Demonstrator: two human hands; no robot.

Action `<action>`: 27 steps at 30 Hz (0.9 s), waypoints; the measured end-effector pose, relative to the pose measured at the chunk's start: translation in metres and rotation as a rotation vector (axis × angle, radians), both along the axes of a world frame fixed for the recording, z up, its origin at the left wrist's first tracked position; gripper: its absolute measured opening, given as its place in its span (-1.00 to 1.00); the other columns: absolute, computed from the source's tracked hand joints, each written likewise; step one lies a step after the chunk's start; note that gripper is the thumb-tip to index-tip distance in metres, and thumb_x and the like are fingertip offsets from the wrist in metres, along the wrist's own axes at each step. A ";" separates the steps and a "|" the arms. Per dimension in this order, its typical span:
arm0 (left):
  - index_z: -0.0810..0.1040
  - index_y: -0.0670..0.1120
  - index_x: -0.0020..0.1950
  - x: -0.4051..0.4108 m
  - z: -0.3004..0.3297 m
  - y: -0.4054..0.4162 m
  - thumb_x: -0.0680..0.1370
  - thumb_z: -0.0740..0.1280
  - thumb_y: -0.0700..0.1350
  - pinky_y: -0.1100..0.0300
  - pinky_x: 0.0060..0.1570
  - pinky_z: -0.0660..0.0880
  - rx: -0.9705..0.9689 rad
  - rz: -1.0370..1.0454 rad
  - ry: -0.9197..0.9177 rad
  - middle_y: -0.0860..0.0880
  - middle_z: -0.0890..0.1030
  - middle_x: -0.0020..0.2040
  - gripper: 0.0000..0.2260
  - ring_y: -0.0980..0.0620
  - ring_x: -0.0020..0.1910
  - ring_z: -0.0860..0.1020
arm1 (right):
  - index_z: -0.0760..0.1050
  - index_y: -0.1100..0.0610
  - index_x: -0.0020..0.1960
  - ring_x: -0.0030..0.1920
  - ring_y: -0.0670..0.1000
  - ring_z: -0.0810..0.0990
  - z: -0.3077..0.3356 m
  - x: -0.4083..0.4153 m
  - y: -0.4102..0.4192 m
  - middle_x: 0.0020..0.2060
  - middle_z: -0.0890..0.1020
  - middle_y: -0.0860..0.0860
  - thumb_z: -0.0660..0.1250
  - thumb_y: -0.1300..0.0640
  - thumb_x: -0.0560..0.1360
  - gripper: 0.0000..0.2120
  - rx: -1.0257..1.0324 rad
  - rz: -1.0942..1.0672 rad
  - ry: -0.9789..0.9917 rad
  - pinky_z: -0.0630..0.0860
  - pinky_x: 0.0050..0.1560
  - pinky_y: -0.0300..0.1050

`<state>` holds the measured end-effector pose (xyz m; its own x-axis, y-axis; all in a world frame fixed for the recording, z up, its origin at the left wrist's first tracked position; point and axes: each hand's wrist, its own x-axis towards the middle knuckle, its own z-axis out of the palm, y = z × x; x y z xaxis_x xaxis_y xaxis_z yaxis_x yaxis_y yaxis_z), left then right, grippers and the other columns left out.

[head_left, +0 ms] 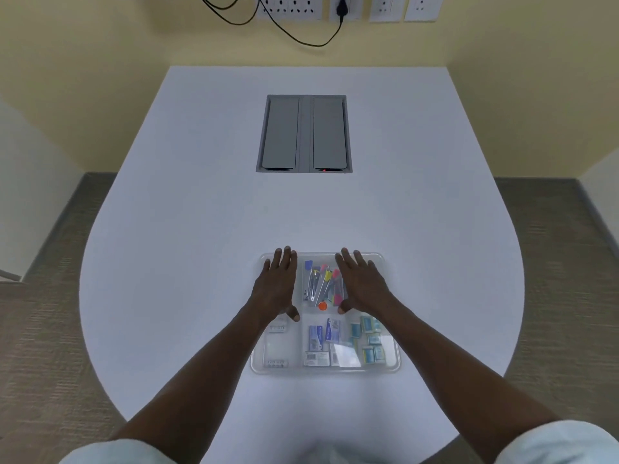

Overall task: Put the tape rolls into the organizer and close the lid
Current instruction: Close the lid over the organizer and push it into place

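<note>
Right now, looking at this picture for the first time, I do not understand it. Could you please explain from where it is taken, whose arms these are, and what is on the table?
There is one picture, from a camera worn on a person's head, looking forward and down. No machine is here, only two bare arms. The left hand and the right hand lie flat, fingers spread, on the clear lid of a plastic organizer that stands on a white table. Neither hand holds anything. Through the lid you see coloured clips and small tools, blue and white small boxes and pale green packets. Farther away, a grey hatch is set into the table, and wall sockets are behind it.
</note>
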<state>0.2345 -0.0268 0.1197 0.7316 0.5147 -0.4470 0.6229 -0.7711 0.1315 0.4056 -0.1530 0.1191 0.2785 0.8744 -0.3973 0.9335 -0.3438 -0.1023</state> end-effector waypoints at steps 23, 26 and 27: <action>-0.30 -0.28 0.57 -0.016 -0.003 0.010 0.11 0.60 0.34 -0.13 0.60 -0.05 -0.096 0.211 -0.014 -0.26 -0.27 0.61 0.46 -0.20 0.63 -0.21 | -0.11 0.29 0.55 0.57 0.20 -0.06 -0.007 0.019 -0.016 0.57 -0.06 0.23 0.40 -0.33 0.36 0.12 0.154 -0.343 0.091 0.06 0.55 0.17; -0.28 -0.28 0.58 -0.016 -0.006 0.013 0.09 0.61 0.33 -0.10 0.61 -0.02 -0.120 0.216 -0.063 -0.24 -0.22 0.63 0.47 -0.19 0.63 -0.19 | -0.14 0.32 0.54 0.57 0.21 -0.05 -0.010 0.028 -0.019 0.56 -0.07 0.26 0.41 -0.31 0.37 0.13 0.112 -0.365 0.166 0.08 0.56 0.10; -0.28 -0.28 0.58 -0.016 -0.007 0.013 0.08 0.62 0.33 -0.10 0.61 -0.02 -0.132 0.226 -0.078 -0.24 -0.22 0.63 0.47 -0.18 0.64 -0.18 | -0.15 0.33 0.54 0.57 0.21 -0.06 -0.011 0.030 -0.020 0.56 -0.09 0.26 0.42 -0.31 0.36 0.15 0.098 -0.356 0.180 0.07 0.56 0.09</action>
<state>0.2180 -0.0137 0.1129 0.6401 0.6097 -0.4675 0.7610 -0.5870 0.2763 0.4354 -0.1729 0.1083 0.5040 0.7720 -0.3873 0.7221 -0.6227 -0.3015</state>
